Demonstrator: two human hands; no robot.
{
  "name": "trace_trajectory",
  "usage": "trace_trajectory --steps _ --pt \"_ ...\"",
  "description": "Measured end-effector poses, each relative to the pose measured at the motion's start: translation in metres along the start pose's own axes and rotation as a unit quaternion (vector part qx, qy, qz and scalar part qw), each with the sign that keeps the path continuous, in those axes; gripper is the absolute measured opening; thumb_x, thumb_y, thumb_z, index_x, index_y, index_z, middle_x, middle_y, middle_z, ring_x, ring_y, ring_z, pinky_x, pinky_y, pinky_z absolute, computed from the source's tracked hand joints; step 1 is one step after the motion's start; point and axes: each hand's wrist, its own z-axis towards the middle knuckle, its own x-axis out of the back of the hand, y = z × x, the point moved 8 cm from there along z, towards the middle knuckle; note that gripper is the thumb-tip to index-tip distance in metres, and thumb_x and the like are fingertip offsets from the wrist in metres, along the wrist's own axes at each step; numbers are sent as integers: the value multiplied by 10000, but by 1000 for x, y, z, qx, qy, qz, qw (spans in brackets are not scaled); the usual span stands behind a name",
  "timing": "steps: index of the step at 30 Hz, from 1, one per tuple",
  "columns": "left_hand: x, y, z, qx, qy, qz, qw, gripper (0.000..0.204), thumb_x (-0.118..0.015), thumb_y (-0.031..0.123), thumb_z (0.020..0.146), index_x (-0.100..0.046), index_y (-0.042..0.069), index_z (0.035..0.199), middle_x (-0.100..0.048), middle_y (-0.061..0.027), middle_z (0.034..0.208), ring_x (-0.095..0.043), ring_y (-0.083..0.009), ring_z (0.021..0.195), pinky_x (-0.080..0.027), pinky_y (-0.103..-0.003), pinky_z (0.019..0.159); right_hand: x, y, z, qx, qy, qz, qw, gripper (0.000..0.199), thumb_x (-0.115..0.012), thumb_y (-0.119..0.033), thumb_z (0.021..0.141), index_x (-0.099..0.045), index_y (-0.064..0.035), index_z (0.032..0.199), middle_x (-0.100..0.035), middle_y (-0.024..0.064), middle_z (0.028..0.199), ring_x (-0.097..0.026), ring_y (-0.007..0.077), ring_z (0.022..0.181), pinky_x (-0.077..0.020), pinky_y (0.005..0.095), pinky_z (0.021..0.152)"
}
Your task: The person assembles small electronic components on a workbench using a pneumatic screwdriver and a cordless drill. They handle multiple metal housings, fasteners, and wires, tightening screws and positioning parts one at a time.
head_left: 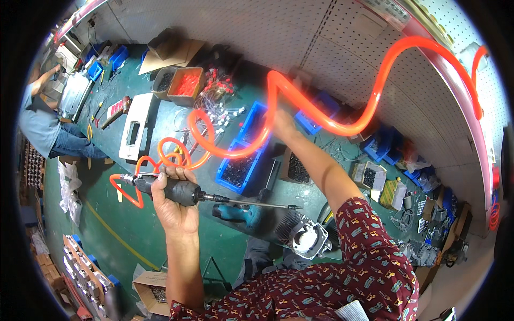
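My left hand [179, 200] is closed around a black air screwdriver [182, 191]. Its long thin bit reaches to the right, the tip lying above a finned metal engine casting [308, 239] near my body. A coiled orange air hose [225, 152] loops up and away to the right. My right arm stretches forward, and my right hand [284, 125] is by the far blue bin [252, 120]; its fingers are hidden behind the hose. The nearer blue bin [235, 170] holds small dark screws. A teal cordless drill [236, 214] lies under the screwdriver's bit.
A box of red parts [187, 83] and tangled wires [214, 101] sit toward the back. At left are a white panel [135, 127] and a hammer [116, 113]. More bins [380, 143] line the right. Another person [43, 117] works at far left.
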Motion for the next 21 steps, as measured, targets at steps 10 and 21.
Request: trace_trajectory --steps 10,21 --pt "11 6 11 -12 34 12 999 207 -697 102 894 -646 65 1091 -731 -50 971 -689 -204 936 -558 -398 960 -79 -22 16 170 -249 -260 917 219 -582 -122 858 -733 -50 1000 -727 203 948 -715 371 867 -559 467 787" --pt "3 5 17 -15 16 20 1000 207 -698 107 890 -645 64 1085 -731 -46 962 -694 -209 944 -551 -402 975 -22 -1 55 117 -131 -43 983 206 -663 -122 835 -749 -65 1014 -733 179 986 -717 332 912 -567 469 841"
